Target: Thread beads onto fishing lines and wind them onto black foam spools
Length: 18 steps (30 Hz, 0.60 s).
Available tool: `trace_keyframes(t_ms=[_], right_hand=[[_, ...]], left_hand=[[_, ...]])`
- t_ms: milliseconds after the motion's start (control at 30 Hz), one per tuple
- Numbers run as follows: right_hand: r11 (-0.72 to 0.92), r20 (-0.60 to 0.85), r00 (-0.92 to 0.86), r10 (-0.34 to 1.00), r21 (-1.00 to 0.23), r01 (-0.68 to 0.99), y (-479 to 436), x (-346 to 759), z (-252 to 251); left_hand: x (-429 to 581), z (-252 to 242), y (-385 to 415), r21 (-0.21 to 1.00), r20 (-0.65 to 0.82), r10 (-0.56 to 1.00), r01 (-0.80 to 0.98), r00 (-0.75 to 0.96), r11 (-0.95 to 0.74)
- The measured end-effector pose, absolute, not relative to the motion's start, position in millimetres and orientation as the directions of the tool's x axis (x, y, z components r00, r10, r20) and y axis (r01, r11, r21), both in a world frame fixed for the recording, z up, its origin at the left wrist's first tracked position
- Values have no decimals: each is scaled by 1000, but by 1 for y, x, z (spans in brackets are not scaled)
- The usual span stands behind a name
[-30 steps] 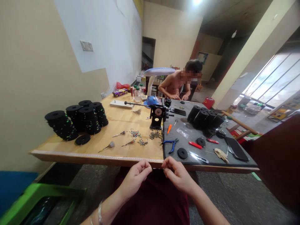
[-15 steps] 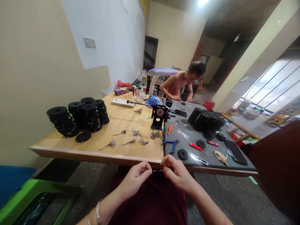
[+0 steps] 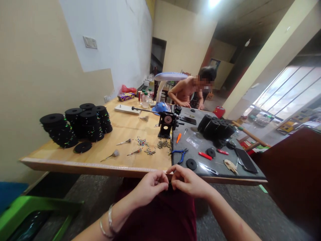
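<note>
My left hand (image 3: 153, 184) and my right hand (image 3: 190, 182) meet just off the table's front edge, above my lap. Both are closed in a pinch, fingertips almost touching. What they hold is too small and too hidden to name. Beyond my right hand lie a black foam spool (image 3: 191, 164) and blue-handled pliers (image 3: 180, 155). Small piles of coloured beads (image 3: 142, 142) and brassy metal bits (image 3: 164, 144) are spread on the wood past my left hand. A black hand-cranked winder (image 3: 165, 124) stands behind them.
Stacks of black spools stand at the left (image 3: 56, 129) and right (image 3: 213, 127). Around the dark mat (image 3: 198, 150) lie an orange screwdriver (image 3: 178, 138), a red knife (image 3: 205, 155) and a phone (image 3: 245, 160). A desk lamp (image 3: 162, 90) and a seated person (image 3: 185, 90) are at the back.
My hands have drawn closer together, and the small thin piece that showed between them is now mostly hidden. The whole view has shifted slightly, so the table appears further left.
</note>
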State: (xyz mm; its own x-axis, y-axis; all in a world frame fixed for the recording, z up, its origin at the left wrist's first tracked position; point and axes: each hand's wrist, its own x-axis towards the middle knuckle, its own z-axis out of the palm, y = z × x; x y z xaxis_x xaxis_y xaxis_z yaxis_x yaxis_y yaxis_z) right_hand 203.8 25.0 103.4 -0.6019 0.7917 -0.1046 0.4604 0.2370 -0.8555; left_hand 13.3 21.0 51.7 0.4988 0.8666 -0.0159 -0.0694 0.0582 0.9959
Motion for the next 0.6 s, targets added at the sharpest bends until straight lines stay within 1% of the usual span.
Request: trace_keyframes(t_ms=[67,133,200,300,467,600], right_hand=[[237,-121,-586,801,-835,497,27,213,102],[244,-116,-573,811,-824,512,27,220,101],[250,-98,-572,814,-830,499,27,224,99],[268,-59,-563,824,-835,481,26,225,97],[316,-6,-534,845,-801,508,25,228,95],[356,1,-528,849,-741,570,23,229,95]], left_hand=[[11,51,21,997,-51,873,-31,486,76],[11,48,21,991,-104,862,-20,496,132],[13,45,22,983,-146,838,-18,526,183],[19,40,22,976,-163,803,-25,573,216],[29,41,23,982,-154,796,2,585,189],[32,43,24,985,-161,800,40,579,169]])
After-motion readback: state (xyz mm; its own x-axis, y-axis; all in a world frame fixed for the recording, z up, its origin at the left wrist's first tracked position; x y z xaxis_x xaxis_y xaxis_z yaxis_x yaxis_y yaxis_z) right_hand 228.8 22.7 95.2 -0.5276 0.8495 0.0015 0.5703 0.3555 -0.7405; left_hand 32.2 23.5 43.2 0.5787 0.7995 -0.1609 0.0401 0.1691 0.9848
